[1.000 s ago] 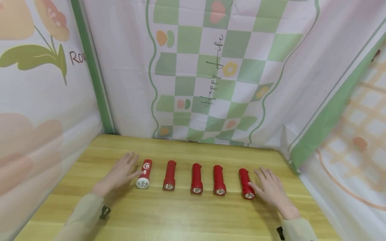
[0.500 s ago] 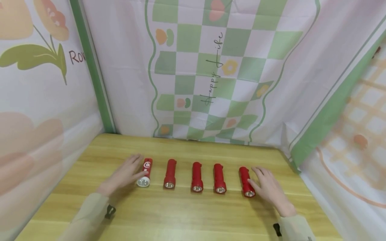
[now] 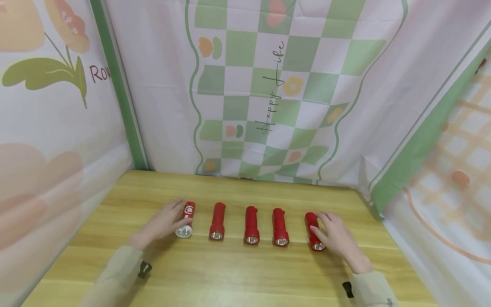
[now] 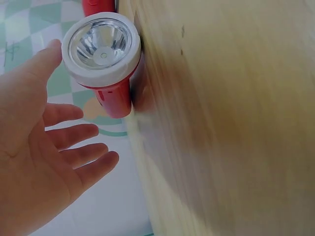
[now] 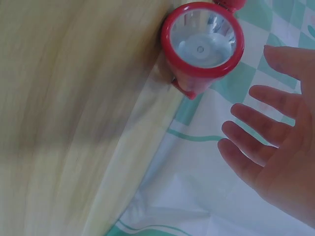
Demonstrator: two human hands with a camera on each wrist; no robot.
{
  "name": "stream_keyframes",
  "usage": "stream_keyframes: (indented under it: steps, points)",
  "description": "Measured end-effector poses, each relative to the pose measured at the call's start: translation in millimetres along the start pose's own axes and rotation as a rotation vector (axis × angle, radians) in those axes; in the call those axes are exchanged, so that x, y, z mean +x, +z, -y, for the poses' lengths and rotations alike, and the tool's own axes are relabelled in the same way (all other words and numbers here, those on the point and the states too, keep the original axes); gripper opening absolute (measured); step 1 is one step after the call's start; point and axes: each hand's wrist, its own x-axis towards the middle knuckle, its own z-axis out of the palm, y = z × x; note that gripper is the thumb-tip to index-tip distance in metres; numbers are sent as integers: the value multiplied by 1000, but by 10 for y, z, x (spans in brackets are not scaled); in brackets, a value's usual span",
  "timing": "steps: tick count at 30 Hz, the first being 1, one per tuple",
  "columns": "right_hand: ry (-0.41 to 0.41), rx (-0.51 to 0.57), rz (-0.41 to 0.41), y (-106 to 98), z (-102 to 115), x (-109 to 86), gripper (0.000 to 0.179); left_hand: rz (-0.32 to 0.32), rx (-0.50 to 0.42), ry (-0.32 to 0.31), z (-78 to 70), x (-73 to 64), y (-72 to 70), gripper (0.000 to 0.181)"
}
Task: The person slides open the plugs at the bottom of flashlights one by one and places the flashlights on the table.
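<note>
Several flashlights lie in a row on the wooden table (image 3: 230, 273), lenses toward me. At the left end is a red flashlight with a white head (image 3: 184, 231). My left hand (image 3: 161, 225) is beside it, fingers spread and loosely bent. In the left wrist view the thumb (image 4: 47, 56) is close to the white rim (image 4: 103, 77); whether it touches, I cannot tell. At the right end lies an all-red flashlight (image 3: 311, 219). Over its right side hovers my right hand (image 3: 339, 236), its fingers (image 5: 263, 123) loosely bent and apart from the flashlight in the right wrist view.
Between the hands lie three more red flashlights: one left of centre (image 3: 218, 219), one in the middle (image 3: 251, 224) and one to its right (image 3: 279, 226). A checkered cloth curtain (image 3: 245, 111) hangs behind the table, with printed cloth on both sides.
My left hand has moved right, closer to the white-headed flashlight. My right hand has shifted slightly left over the rightmost flashlight. The flashlights lie as before.
</note>
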Motion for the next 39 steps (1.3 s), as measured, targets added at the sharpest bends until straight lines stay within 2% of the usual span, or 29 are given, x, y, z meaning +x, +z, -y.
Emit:
stream_keyframes:
  steps: [4, 11, 18, 24, 30, 39]
  points:
    - [-2, 3, 9, 3, 48, 41, 43, 12, -2, -6, -2, 0, 17, 70]
    - [-45, 30, -36, 8, 145, 111, 40, 2, -17, -5, -24, 19, 35, 69]
    - [-31, 83, -10, 37, 238, 180, 43, 0, -12, -1, -67, 30, 31, 67]
    - [-42, 121, -27, 69, 314, 222, 44, 20, -39, -22, -73, 20, 58, 68]
    - [-45, 149, -34, 103, 388, 248, 45, -3, -56, -12, -92, 29, 81, 68]
    - [0, 211, 55, 146, 503, 327, 47, -13, -80, -48, -128, 45, 72, 67]
